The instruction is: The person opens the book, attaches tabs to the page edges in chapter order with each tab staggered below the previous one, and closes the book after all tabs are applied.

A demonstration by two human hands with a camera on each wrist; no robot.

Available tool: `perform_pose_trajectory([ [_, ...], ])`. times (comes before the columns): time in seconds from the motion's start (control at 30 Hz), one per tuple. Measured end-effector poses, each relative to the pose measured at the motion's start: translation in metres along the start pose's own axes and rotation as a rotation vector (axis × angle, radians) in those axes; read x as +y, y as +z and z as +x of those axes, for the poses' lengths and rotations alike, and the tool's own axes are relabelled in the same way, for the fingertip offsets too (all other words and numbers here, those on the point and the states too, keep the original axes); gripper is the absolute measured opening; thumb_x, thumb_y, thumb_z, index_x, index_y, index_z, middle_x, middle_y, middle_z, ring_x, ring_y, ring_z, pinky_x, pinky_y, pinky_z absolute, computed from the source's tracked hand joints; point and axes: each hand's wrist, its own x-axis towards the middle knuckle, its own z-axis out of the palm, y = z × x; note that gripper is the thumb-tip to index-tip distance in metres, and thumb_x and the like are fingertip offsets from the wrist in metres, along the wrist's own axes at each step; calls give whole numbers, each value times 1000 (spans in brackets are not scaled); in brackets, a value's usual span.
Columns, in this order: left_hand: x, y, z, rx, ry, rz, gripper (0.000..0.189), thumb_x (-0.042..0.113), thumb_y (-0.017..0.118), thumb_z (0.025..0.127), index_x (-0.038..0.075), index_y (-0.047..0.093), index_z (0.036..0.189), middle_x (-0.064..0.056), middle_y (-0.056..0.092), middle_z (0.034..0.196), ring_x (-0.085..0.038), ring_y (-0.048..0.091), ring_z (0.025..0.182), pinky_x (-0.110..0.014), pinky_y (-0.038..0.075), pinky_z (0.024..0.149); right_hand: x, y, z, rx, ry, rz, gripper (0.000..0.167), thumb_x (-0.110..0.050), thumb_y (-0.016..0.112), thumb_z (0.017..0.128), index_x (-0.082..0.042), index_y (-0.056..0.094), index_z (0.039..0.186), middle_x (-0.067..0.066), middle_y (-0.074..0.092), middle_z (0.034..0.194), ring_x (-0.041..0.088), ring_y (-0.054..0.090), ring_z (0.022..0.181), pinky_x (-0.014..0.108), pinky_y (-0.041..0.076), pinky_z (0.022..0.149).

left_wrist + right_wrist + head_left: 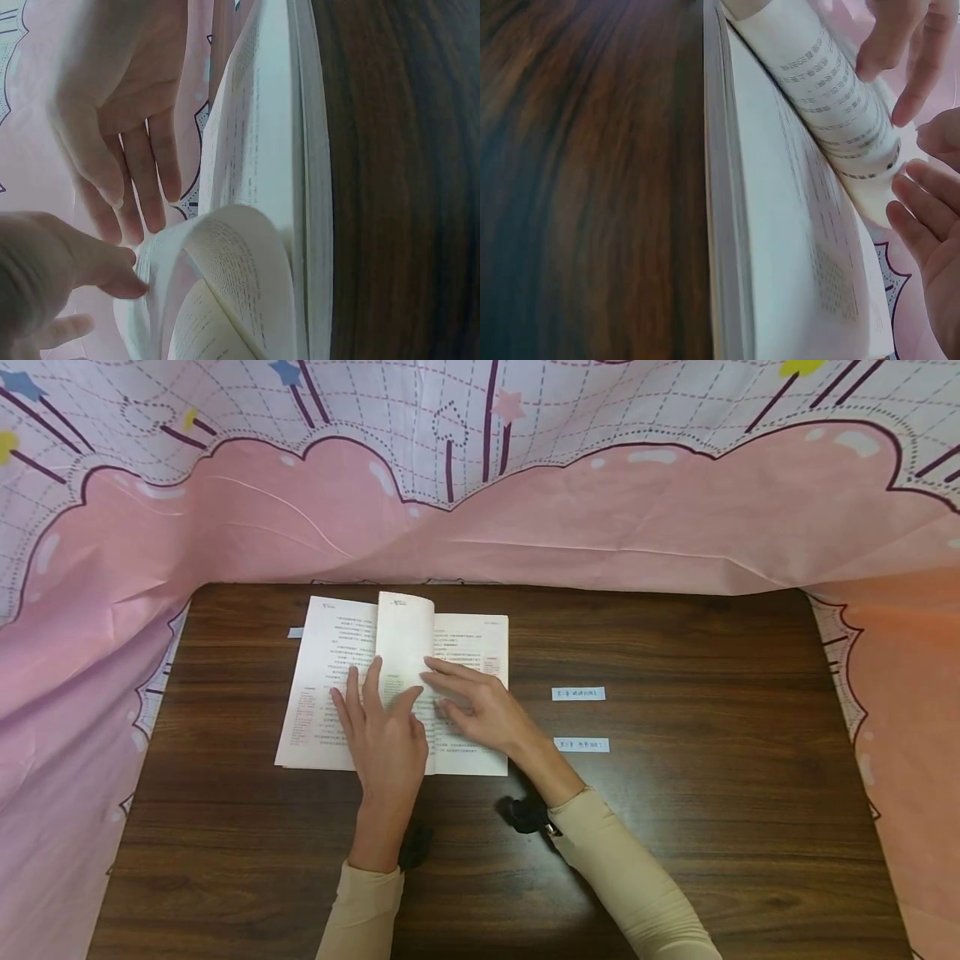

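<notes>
An open book (468, 752) lies on the table, with a curled, raised page (406, 635) standing near its spine. Over the left page, my left hand (386, 739) has its fingers spread and straight. Its thumb tip meets the raised page in the left wrist view. My right hand (483, 706) reaches in from the right, fingers extended, tips right at the raised page's edge. In the right wrist view, that right hand (941, 240) shows at the lower right, facing the left hand's fingers (922, 52). Printed text covers the pages.
Two pale blue paper strips with handwriting, an upper strip (578, 693) and a lower strip (581, 745), lie right of the book. Another pale tab (295, 632) sticks out at the book's left edge. Patterned pink cloth (525, 556) hangs round the dark wooden table (712, 760).
</notes>
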Motion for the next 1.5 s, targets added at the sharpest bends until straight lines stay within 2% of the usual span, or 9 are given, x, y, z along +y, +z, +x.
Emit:
perform_pose_trajectory([
  [0.1,0,0,-1,-9,7,11,31,-10,70,76,5,78,101,-20,38,151,-46,19,146,-61,0,117,-2,2,1,-12,-2,22,42,-4,65,93,-7,62,135,6,52,147,17,49,134,33,45,104],
  [0.3,0,0,0,-36,14,7,27,-11,71,75,3,79,97,-21,42,148,-44,21,146,-61,3,117,-3,6,1,-23,29,24,42,-2,65,92,-8,64,134,4,55,145,15,52,130,29,49,89],
  [0.43,-1,-1,-1,-34,6,5,27,-12,70,75,3,79,96,-21,43,147,-44,23,146,-60,5,118,-2,6,1,-32,53,7,42,-3,66,92,-10,64,133,2,55,144,14,52,130,29,48,88],
  [0.63,-4,-2,-1,-17,-10,-3,26,-12,68,77,2,79,95,-20,46,144,-43,28,143,-60,8,118,1,9,1,-49,75,-20,43,-3,67,91,-10,65,133,3,58,141,14,52,131,29,47,98],
  [0.83,-9,-3,-1,19,-56,8,17,-5,69,80,-1,77,95,-23,49,140,-45,30,141,-61,8,117,3,13,3,-95,74,-75,42,-7,66,92,-10,63,134,3,57,142,19,48,135,30,33,113],
  [0.93,-14,-4,-2,31,-82,40,20,-1,74,78,-2,76,98,-23,48,140,-46,31,141,-63,9,116,3,14,4,-106,81,-97,42,-10,66,93,-10,63,135,3,56,143,22,46,136,30,30,115],
  [1.1,-26,-5,-4,10,-122,91,29,1,79,76,-2,75,104,-23,46,141,-46,32,139,-63,10,116,4,14,2,-95,97,-108,40,-13,67,93,-10,65,133,3,57,142,23,46,136,31,29,115],
  [1.27,-31,-4,-6,-5,-137,100,31,1,80,75,-1,75,105,-25,48,140,-47,35,137,-65,17,113,4,15,2,-99,101,-118,40,-13,67,93,-11,64,133,1,57,142,22,45,137,30,28,116],
  [1.5,-34,-2,-7,-43,-170,106,33,3,79,76,-1,74,109,-23,48,140,-46,37,132,-62,29,105,2,15,15,-136,27,-186,43,-13,66,93,-12,62,136,2,57,142,25,48,133,33,32,114],
])
